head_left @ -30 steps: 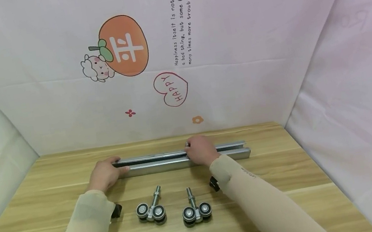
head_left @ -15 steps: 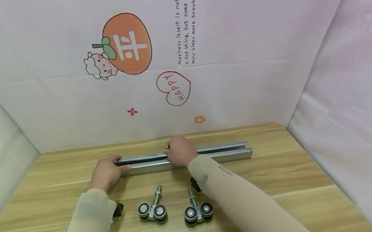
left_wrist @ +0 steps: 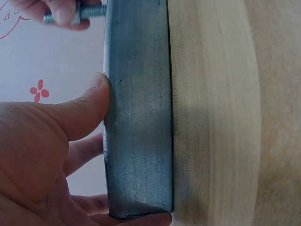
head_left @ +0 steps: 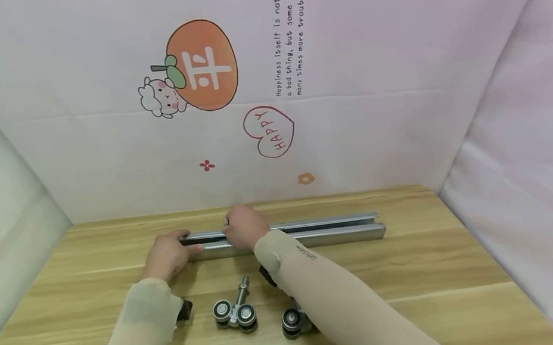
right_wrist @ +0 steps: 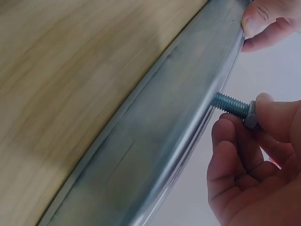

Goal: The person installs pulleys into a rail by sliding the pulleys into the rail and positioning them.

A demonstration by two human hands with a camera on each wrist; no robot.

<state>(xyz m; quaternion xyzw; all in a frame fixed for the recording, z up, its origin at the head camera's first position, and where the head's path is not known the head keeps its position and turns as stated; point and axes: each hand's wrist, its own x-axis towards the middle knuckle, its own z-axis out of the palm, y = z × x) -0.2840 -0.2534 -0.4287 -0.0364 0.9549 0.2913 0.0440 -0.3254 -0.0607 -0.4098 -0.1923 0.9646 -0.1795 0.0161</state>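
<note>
A silver C-shaped metal rail point(head_left: 341, 236) lies lengthwise near the back of the table, slot facing up. My left hand point(head_left: 166, 257) grips its left end, with the thumb point(left_wrist: 91, 106) on the slot-side edge and fingers at the far side and end. A little to the right, my right hand point(head_left: 245, 227) pinches a threaded bolt point(right_wrist: 230, 104) by its hex nut point(right_wrist: 251, 116). The bolt sticks out of the rail's slot; whatever carries it inside is hidden. In front lies a roller trolley point(head_left: 235, 314) with a bolt stem, beside a second one point(head_left: 292, 322) partly covered by the right forearm.
The wood-grain table point(head_left: 422, 270) extends around the rail and trolleys. A printed white cloth point(head_left: 356, 124) hangs close behind the rail, with white cloth walls at both sides. Each wrist carries a small black device.
My right hand has slid left along the rail with the bolt, nearing the left hand. The left hand stays on the rail's end. The right forearm now covers part of one trolley.
</note>
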